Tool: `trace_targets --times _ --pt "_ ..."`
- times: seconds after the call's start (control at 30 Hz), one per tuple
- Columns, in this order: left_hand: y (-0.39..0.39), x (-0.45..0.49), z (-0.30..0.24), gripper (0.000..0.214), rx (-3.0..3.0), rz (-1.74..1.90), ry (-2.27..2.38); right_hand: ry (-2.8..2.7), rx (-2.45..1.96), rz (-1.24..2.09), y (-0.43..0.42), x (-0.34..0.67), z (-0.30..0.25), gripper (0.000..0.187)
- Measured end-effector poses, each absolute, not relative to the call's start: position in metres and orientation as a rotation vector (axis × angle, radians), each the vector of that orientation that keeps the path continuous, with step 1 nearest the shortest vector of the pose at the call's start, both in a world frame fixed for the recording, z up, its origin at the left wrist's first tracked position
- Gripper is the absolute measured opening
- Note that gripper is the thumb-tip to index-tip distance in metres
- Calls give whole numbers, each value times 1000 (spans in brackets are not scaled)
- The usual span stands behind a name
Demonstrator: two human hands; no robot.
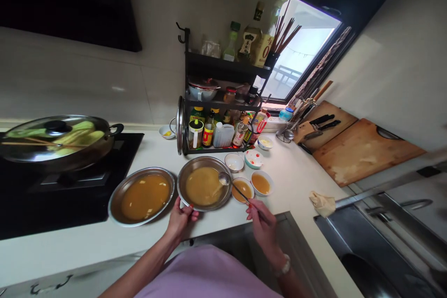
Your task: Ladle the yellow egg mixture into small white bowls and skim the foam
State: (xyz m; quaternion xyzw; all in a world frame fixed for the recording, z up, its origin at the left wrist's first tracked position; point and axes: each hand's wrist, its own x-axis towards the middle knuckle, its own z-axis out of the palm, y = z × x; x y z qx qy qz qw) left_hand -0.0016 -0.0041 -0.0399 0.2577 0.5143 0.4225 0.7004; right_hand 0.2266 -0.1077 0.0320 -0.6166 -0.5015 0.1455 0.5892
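My left hand [181, 218] grips the near rim of a round metal basin [223, 201] that holds cloudy yellow-brown liquid. In my right hand [262, 224] is the thin handle of a metal spoon [224, 178], its bowl over the basin's right side. Just right of the basin stand two small bowls, one nearer [243, 189] and one farther [262, 182], both with orange-brown liquid. A second metal basin [113, 209], with darker brown liquid and pale bits floating in it, sits to the left.
A lidded pan [59, 149] stands on the black hob at left. Behind the basins is a black rack [223, 102] of bottles and jars. White bowls [234, 162] stand before it. Cutting boards [366, 153], knives [324, 123] and a sink [377, 237] are at right.
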Motion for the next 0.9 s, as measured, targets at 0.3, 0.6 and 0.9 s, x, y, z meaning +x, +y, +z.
trace_targets --times 0.3,0.6,0.9 --pt "-4 -2 -39 74 555 947 1156 -1218 -1591 94 -131 258 38 22" --pt "-3 -2 -45 70 553 982 1140 -736 -1675 240 -135 262 10 37" --pt "-4 -2 -44 70 577 973 1148 -418 -1568 287 -129 274 29 39"
